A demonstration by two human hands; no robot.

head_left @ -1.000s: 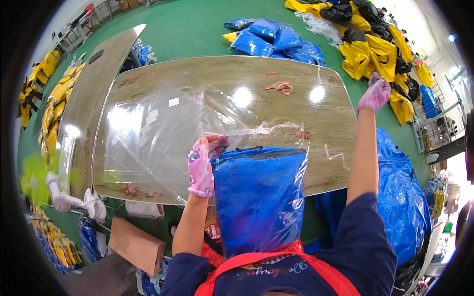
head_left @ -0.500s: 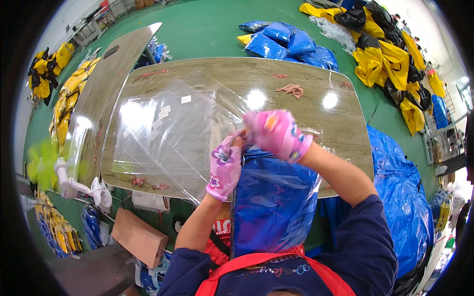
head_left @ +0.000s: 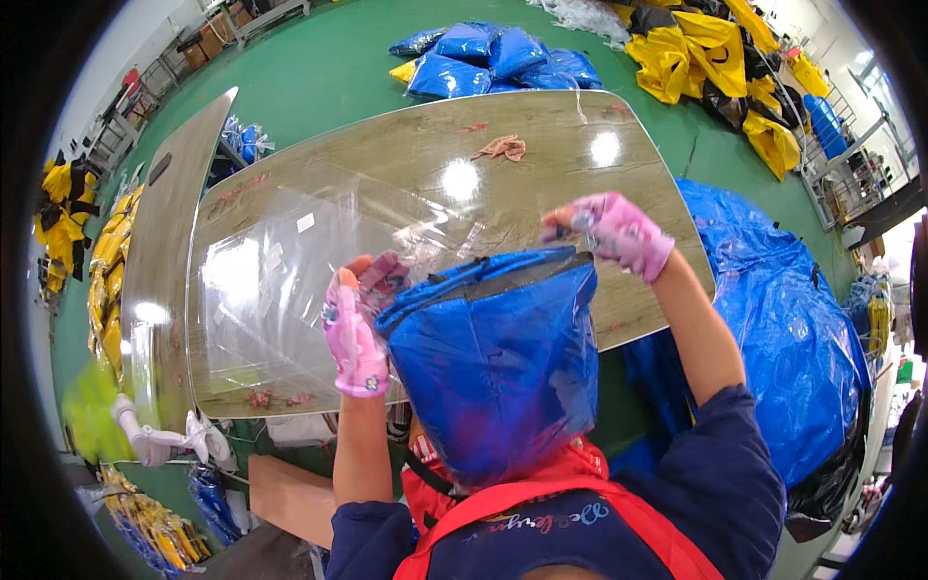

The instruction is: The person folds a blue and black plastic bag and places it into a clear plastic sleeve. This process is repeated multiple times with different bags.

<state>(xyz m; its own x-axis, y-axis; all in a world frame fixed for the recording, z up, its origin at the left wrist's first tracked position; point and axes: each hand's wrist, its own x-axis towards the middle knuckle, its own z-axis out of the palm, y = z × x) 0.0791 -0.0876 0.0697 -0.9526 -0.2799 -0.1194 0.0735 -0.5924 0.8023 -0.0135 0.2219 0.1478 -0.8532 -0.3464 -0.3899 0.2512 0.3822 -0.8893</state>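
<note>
A folded blue fabric bundle [head_left: 498, 358] with a dark band along its top edge stands upright against my front, inside a clear plastic bag [head_left: 565, 387]. My left hand [head_left: 356, 329], in a pink flowered glove with bare fingertips, is closed at the bag's upper left corner. Above the upper right corner, my right hand [head_left: 623, 235] in a matching glove has its fingers pinched together, seemingly on the thin film of the bag's mouth. The film is hard to see there.
Flat clear plastic bags [head_left: 290, 261] with small white labels lie across the wood-patterned table [head_left: 561, 121]. A crumpled pinkish cloth [head_left: 501, 148] rests farther back. A white fan [head_left: 159, 440] stands at left. Blue packages [head_left: 474, 58] are piled beyond the table; blue sheeting [head_left: 773, 309] is at right.
My hands have parted from close together above the bundle, left hand leftward and right hand rightward. The bundle's top edge now shows between them. The whole view has shifted.
</note>
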